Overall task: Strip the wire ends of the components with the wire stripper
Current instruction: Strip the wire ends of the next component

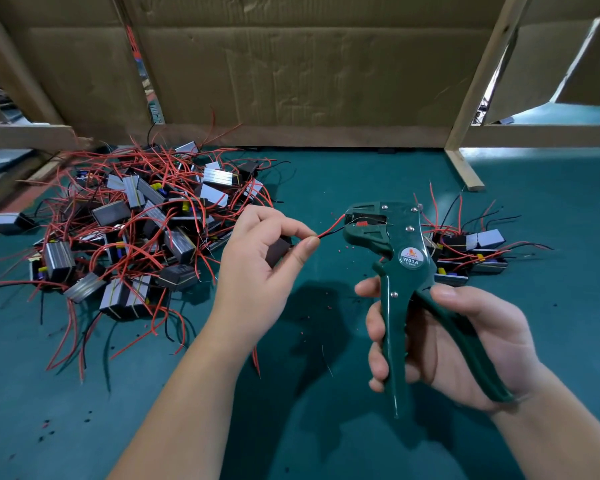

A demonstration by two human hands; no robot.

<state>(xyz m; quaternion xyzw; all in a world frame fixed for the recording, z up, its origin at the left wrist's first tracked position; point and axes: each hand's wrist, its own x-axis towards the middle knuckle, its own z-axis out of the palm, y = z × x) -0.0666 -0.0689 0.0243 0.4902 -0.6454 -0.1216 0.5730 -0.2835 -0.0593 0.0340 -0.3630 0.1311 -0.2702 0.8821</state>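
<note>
Glossy green wire stripper (400,271) w/ metal rivets, held upright above the teal mat (326,427) – right hand (458,344) wrapped round both handles. Left hand (257,268) cups a dark boxy component (278,250), thumb & forefinger pinching its thin red and black wires (330,229) – ends sit in the stripper's head.

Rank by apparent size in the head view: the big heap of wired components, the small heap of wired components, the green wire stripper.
1. Big heap of grey-black components with red wires, at left: clearly largest.
2-3. Green wire stripper and small heap behind it: unsure, because the stripper is nearer the camera.
</note>
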